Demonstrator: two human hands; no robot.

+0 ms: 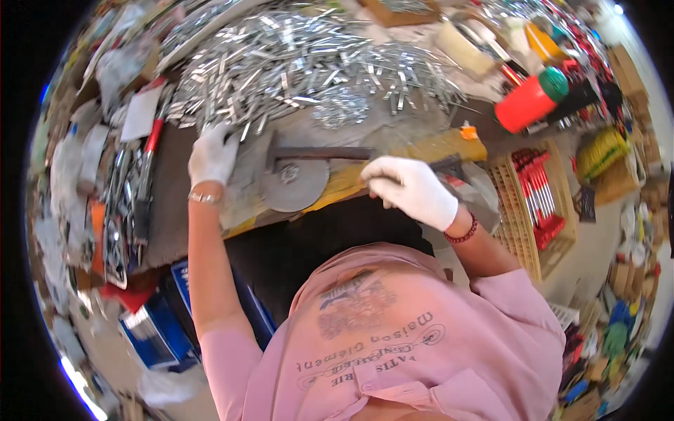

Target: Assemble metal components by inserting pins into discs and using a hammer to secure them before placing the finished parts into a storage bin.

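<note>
My left hand (212, 158), in a white glove, reaches to the near edge of a pile of shiny metal strips (281, 63). Its thumb and fingers look apart, with the fingertips close to the strips. My right hand (414, 188), gloved in white too, has its fingers curled beside the handle end of a dark hammer (323, 152). Whether those fingers hold anything is hidden. The hammer rests with its handle to the right and its head to the left. Partly under it lies a round grey disc (295, 191) with a small pale centre.
A clear bag of metal parts (340, 107) sits by the pile. Tools (123, 203) crowd the left side. At the right are a red bottle with a green cap (523, 105) and a tan crate (516, 210) with red-handled tools (539, 196). Yellow tape (435, 151) edges the worktop.
</note>
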